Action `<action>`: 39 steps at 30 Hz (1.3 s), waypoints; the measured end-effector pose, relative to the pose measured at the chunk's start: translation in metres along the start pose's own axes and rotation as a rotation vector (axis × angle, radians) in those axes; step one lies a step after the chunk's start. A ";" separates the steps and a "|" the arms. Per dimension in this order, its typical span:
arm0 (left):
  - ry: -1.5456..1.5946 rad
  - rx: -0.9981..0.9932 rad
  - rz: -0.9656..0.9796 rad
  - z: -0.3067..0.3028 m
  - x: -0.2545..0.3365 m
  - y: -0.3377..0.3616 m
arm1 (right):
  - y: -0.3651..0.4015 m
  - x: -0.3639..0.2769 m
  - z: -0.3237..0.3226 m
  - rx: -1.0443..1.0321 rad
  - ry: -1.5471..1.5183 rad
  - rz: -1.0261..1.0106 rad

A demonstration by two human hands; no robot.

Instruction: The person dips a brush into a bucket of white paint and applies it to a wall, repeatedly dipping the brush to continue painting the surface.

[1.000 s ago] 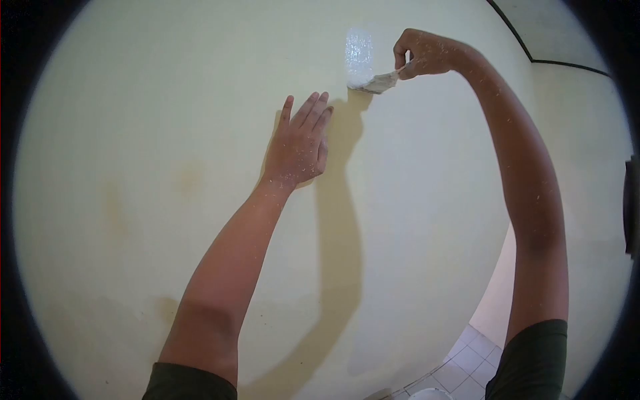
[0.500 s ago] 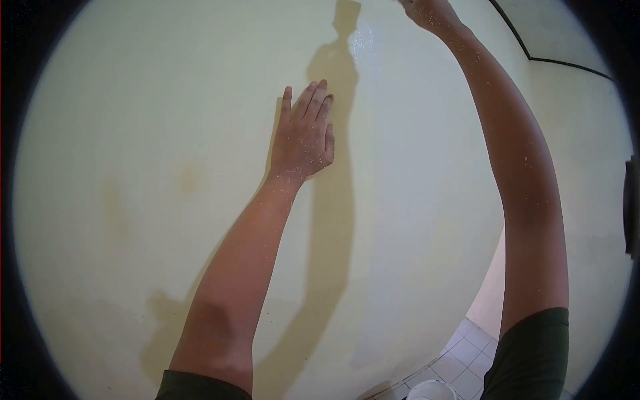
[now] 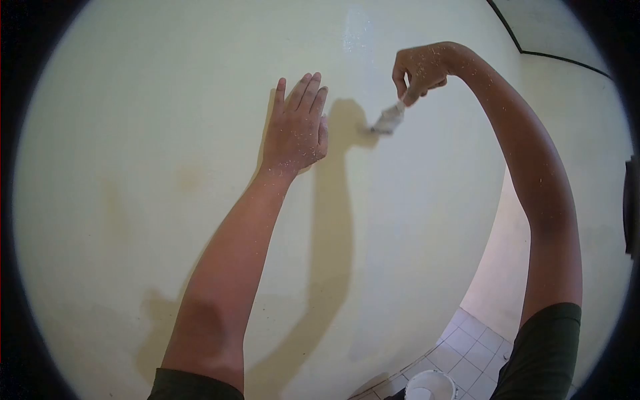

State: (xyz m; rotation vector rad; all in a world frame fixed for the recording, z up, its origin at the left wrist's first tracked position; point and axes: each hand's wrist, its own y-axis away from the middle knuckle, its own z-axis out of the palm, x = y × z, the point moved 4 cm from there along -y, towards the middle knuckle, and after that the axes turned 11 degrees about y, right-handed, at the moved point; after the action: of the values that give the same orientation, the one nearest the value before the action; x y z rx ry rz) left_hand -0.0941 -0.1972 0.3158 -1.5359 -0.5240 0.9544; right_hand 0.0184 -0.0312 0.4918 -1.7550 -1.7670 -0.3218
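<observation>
My left hand [image 3: 296, 125] lies flat against the pale yellow wall [image 3: 220, 127], fingers stretched upward and specked with white. Up to the right, my right hand [image 3: 425, 69] bends down at the wrist and pinches the handle of a paintbrush [image 3: 389, 120]. The brush's bristles point down and left, close to the wall, and are blurred by motion. A wet, shiny patch [image 3: 357, 30] shows on the wall above and left of the brush. The shadow of my right arm falls between the two hands.
A white bucket [image 3: 431, 385] stands on the tiled floor [image 3: 460, 341] at the bottom right. A dark cable [image 3: 563, 59] runs along the wall at the upper right. Two brownish stains [image 3: 189, 178] mark the wall at left.
My right hand has come down from the top edge, bringing the paintbrush into view with its bristles downward. My left hand stays flat on the wall, nearly in the same place.
</observation>
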 end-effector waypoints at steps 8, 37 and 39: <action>0.028 0.001 -0.006 -0.004 0.001 -0.001 | -0.025 0.046 -0.036 0.571 0.052 -0.151; 0.015 0.001 -0.006 -0.016 0.006 -0.025 | 0.003 0.039 0.001 0.185 -0.049 -0.053; 0.011 0.004 -0.004 -0.009 0.004 -0.022 | -0.022 0.063 -0.019 0.561 0.061 -0.179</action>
State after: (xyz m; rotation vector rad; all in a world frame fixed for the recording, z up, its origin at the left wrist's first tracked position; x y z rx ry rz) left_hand -0.0804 -0.1954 0.3357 -1.5348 -0.5170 0.9430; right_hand 0.0065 0.0078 0.5484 -1.1836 -1.7561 0.0509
